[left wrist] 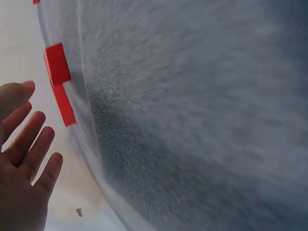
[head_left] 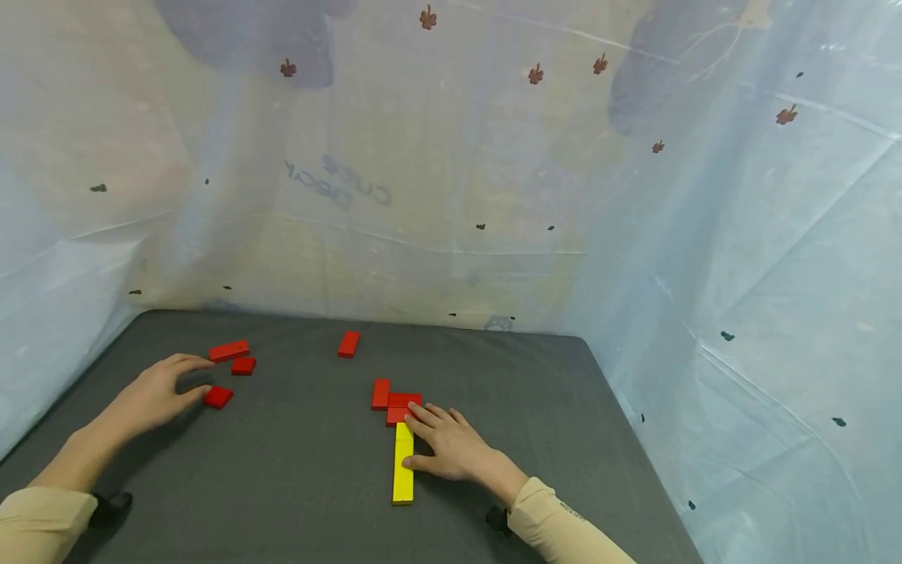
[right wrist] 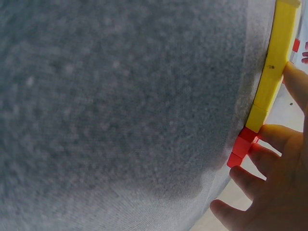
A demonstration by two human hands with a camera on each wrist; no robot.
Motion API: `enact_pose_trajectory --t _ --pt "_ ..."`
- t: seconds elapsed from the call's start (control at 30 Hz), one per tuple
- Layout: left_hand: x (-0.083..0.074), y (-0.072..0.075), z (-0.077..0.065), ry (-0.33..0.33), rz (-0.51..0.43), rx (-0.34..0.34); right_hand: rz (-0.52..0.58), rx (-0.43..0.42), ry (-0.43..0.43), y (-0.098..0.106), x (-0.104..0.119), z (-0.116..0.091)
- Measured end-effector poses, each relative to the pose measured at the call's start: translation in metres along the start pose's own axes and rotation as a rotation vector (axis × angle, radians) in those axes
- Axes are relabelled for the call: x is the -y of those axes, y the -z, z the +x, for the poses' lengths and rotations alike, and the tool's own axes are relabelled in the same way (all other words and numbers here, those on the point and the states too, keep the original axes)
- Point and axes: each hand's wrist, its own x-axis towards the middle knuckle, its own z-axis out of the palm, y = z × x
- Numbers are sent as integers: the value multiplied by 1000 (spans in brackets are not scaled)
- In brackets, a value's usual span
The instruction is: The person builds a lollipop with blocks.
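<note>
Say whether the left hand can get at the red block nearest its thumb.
Probably yes: the left hand holds nothing, its thumb tip is close to that red block, and nothing visible stands between them.

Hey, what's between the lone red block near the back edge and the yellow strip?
The head view shows a cluster of red blocks at the far end of the yellow strip, then bare grey surface up to the lone red block.

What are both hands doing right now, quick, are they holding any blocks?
Left hand: open, holding nothing, close to a red block.
Right hand: open, touching the yellow blocks but not gripping them.
</note>
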Motion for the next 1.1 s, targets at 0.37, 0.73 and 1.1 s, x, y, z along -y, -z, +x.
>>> enact_pose_trajectory --t 0.37,0.73,1.1 --pt "14 -9 30 21 -17 -46 3 16 -18 3 3 -1" --pt "22 -15 49 50 25 39 11 23 -16 4 4 0" --pt "25 -20 53 21 33 26 6 22 -26 2 1 0"
